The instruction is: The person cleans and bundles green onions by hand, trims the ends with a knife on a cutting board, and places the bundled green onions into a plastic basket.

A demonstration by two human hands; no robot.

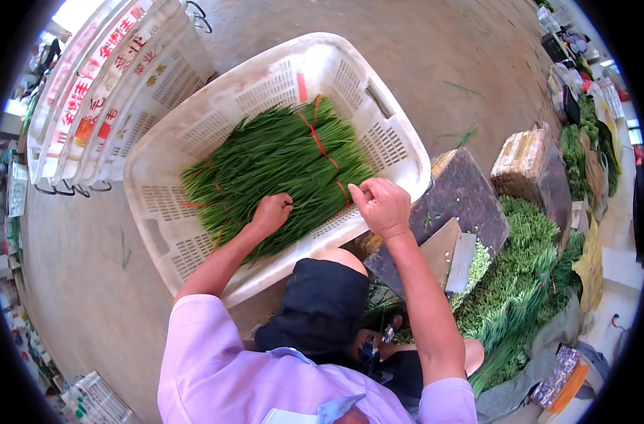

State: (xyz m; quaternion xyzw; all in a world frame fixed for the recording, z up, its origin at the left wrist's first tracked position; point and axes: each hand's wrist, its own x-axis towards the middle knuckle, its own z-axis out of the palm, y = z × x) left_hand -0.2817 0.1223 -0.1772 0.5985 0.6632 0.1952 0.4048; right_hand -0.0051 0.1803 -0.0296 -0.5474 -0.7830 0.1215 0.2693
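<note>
Bundles of long green chives, tied with red bands, lie side by side in a white plastic crate. My left hand rests on the leaves near the crate's front side, its fingers curled. Whether leaves are caught in it cannot be seen. At the crate's right side, my right hand is closed, thumb and forefinger together beside a red band at the cut stem ends. What lies between those fingertips is too small to make out.
Stacked white crates stand at the upper left. To the right, a cleaver lies on a dark block with chopped stem bits. A large heap of chives and a taped box are beyond it.
</note>
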